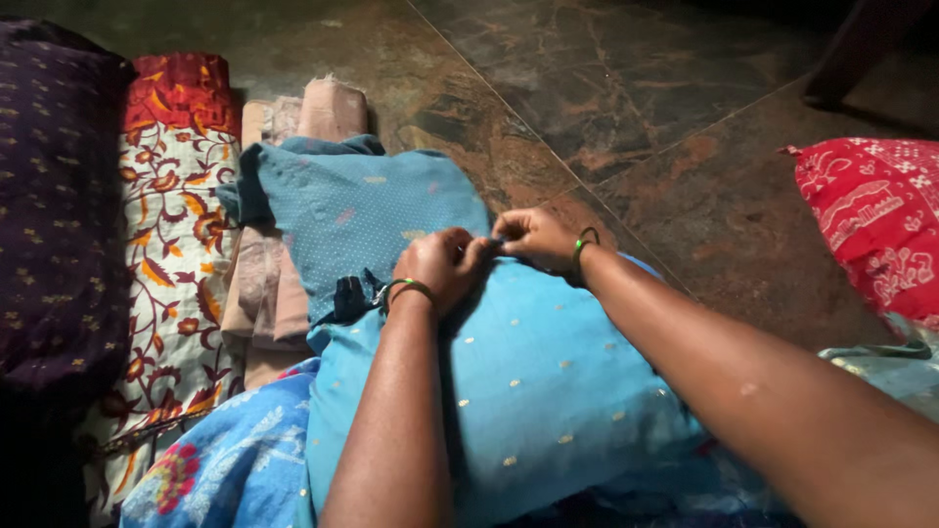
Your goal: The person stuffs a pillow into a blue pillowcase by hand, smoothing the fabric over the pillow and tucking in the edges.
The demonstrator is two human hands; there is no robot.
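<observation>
On the stone floor (626, 88), both hands pinch one edge of the blue dotted cloth (548, 372): left hand (442, 266) and right hand (536, 238) meet, holding it taut over the folded fabrics (284, 284).

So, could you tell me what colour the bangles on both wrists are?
Green, in the head view: bangles.

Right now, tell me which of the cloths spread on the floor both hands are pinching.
The bright blue cloth with gold dots: left hand and right hand pinch its top edge. The teal dotted cloth lies just beyond; the floral cloth lies farther left, untouched.
</observation>
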